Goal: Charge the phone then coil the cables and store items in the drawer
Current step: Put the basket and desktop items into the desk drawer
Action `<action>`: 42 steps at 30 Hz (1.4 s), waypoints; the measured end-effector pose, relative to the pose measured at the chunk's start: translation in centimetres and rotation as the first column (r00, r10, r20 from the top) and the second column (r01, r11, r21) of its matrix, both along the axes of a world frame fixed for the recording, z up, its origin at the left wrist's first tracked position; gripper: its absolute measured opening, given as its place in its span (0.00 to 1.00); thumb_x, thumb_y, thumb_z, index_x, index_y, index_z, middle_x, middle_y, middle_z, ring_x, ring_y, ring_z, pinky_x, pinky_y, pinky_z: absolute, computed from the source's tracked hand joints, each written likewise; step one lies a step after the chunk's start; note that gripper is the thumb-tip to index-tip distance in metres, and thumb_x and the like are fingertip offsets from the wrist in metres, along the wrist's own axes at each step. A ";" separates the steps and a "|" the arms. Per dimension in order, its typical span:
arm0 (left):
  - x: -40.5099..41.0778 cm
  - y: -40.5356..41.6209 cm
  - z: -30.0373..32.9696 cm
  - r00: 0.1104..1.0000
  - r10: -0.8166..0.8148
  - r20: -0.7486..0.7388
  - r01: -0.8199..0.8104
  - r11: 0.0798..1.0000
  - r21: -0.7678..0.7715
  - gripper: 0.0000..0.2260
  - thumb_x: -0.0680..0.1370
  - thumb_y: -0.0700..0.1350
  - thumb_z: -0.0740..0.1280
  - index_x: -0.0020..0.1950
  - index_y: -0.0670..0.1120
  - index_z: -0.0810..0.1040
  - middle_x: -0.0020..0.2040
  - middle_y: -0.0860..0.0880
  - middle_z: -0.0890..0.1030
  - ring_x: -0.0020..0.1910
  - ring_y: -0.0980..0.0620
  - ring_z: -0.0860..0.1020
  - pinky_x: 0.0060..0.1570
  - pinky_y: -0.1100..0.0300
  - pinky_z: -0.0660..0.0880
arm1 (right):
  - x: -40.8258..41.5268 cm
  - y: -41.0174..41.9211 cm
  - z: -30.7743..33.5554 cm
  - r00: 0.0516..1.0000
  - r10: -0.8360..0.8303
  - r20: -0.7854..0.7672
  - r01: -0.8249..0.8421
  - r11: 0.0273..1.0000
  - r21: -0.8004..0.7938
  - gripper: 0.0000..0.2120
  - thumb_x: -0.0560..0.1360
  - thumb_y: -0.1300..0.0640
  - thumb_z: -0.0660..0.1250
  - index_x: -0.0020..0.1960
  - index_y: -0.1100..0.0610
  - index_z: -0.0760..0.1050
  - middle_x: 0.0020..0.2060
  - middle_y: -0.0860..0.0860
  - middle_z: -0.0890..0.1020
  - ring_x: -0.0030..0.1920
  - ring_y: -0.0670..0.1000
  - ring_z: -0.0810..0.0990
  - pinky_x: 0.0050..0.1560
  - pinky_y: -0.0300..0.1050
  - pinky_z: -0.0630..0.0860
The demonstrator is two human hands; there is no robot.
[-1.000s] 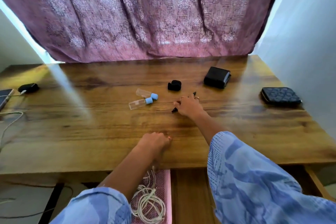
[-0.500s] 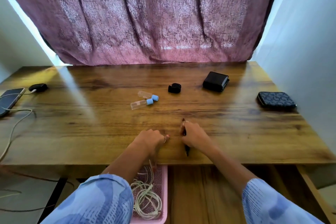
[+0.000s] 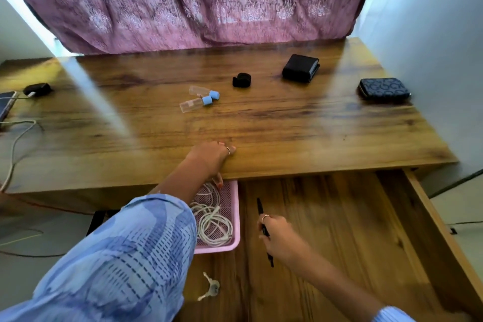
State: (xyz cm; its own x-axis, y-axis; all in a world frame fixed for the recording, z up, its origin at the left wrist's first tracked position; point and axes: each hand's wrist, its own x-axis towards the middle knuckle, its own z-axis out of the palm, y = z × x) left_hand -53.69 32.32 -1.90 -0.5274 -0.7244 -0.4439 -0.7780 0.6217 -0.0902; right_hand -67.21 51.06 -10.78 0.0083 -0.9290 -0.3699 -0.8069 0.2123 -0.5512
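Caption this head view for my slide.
Right hand holds a black pen over the open drawer; left hand grips the desk edge.

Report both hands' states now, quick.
Left hand: grips the table edge, thumb underneath.
Right hand: holds the black pen over the open drawer.
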 end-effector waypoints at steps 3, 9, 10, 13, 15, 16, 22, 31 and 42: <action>0.4 0.2 -0.4 1.000 0.005 -0.026 -0.005 1.000 -0.019 0.44 0.66 0.51 0.77 0.76 0.53 0.56 0.70 0.46 0.69 0.66 0.45 0.70 0.62 0.49 0.72 | 1.0 -1.4 -1.8 0.997 0.024 -0.071 -0.021 0.999 0.047 0.14 0.78 0.64 0.59 0.63 0.58 0.70 0.54 0.57 0.77 0.49 0.56 0.79 0.43 0.47 0.77; 1.6 -0.1 -1.0 0.998 -0.043 -0.053 0.041 0.999 -0.023 0.42 0.69 0.56 0.73 0.76 0.54 0.53 0.77 0.49 0.59 0.71 0.45 0.64 0.67 0.48 0.67 | 1.7 -1.9 -3.4 0.996 0.029 -0.088 -0.020 0.994 0.106 0.19 0.78 0.63 0.59 0.68 0.55 0.67 0.62 0.56 0.73 0.57 0.56 0.77 0.53 0.49 0.78; 1.8 -0.2 -1.0 0.997 -0.052 -0.054 0.051 0.998 -0.020 0.41 0.70 0.57 0.72 0.76 0.54 0.53 0.77 0.49 0.58 0.71 0.46 0.64 0.67 0.48 0.67 | 1.7 -1.8 -3.4 0.996 0.009 -0.084 -0.001 0.995 0.103 0.19 0.78 0.61 0.60 0.69 0.53 0.66 0.61 0.55 0.74 0.56 0.55 0.78 0.52 0.48 0.79; 2.5 -0.6 -0.6 0.995 -0.055 -0.080 0.057 0.998 0.022 0.41 0.70 0.56 0.73 0.76 0.55 0.53 0.77 0.51 0.57 0.72 0.47 0.63 0.68 0.48 0.65 | 1.0 -1.9 -1.6 0.985 -0.066 -0.161 0.069 0.998 0.010 0.12 0.79 0.51 0.61 0.61 0.51 0.72 0.50 0.49 0.80 0.46 0.46 0.81 0.43 0.40 0.80; 3.4 -1.1 -0.3 0.993 -0.004 -0.118 0.010 0.998 0.057 0.45 0.67 0.56 0.75 0.77 0.53 0.52 0.78 0.50 0.54 0.74 0.46 0.60 0.71 0.48 0.60 | 0.2 -2.7 1.0 0.968 -0.141 -0.206 0.122 0.987 -0.104 0.09 0.79 0.48 0.59 0.49 0.50 0.75 0.37 0.45 0.78 0.34 0.41 0.79 0.32 0.34 0.76; 3.8 -1.4 -0.1 0.992 0.036 -0.123 -0.028 0.997 0.071 0.48 0.66 0.57 0.76 0.77 0.51 0.51 0.78 0.48 0.52 0.74 0.44 0.58 0.72 0.48 0.58 | -0.1 -3.2 2.4 0.960 -0.191 -0.202 0.157 0.973 -0.171 0.10 0.80 0.48 0.58 0.44 0.50 0.74 0.32 0.44 0.77 0.30 0.41 0.77 0.29 0.33 0.74; 4.5 -2.8 -0.8 0.969 0.229 -0.096 -0.212 0.964 0.160 0.57 0.58 0.64 0.76 0.77 0.44 0.50 0.77 0.41 0.54 0.74 0.37 0.56 0.71 0.41 0.60 | -0.5 -10.9 8.8 0.959 -0.250 -0.134 0.170 0.885 -0.434 0.11 0.79 0.50 0.59 0.40 0.51 0.73 0.30 0.44 0.73 0.29 0.41 0.73 0.30 0.32 0.65; 3.6 -3.6 -0.4 0.981 0.191 -0.046 -0.181 0.969 0.168 0.51 0.60 0.61 0.77 0.73 0.39 0.59 0.73 0.39 0.63 0.72 0.39 0.61 0.74 0.43 0.54 | 3.5 -25.8 10.5 0.949 0.121 -0.291 -0.234 0.889 -0.393 0.17 0.75 0.68 0.57 0.63 0.64 0.70 0.61 0.59 0.75 0.59 0.61 0.74 0.57 0.52 0.70; 3.0 -4.0 0.4 0.993 0.120 -0.001 -0.117 0.977 0.181 0.43 0.61 0.60 0.77 0.66 0.35 0.69 0.71 0.35 0.64 0.72 0.36 0.60 0.71 0.39 0.58 | 6.4 -33.9 8.0 0.827 0.260 -0.498 -0.469 0.809 -0.356 0.24 0.72 0.68 0.59 0.67 0.58 0.69 0.62 0.55 0.77 0.64 0.57 0.71 0.64 0.50 0.67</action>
State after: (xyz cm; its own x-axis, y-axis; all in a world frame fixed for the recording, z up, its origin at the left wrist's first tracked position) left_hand -50.66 28.32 -1.51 -0.4488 -0.6908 -0.5669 -0.8474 0.5303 0.0247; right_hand -60.77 17.16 -2.80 0.3273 -0.9443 0.0339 -0.9380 -0.3291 -0.1092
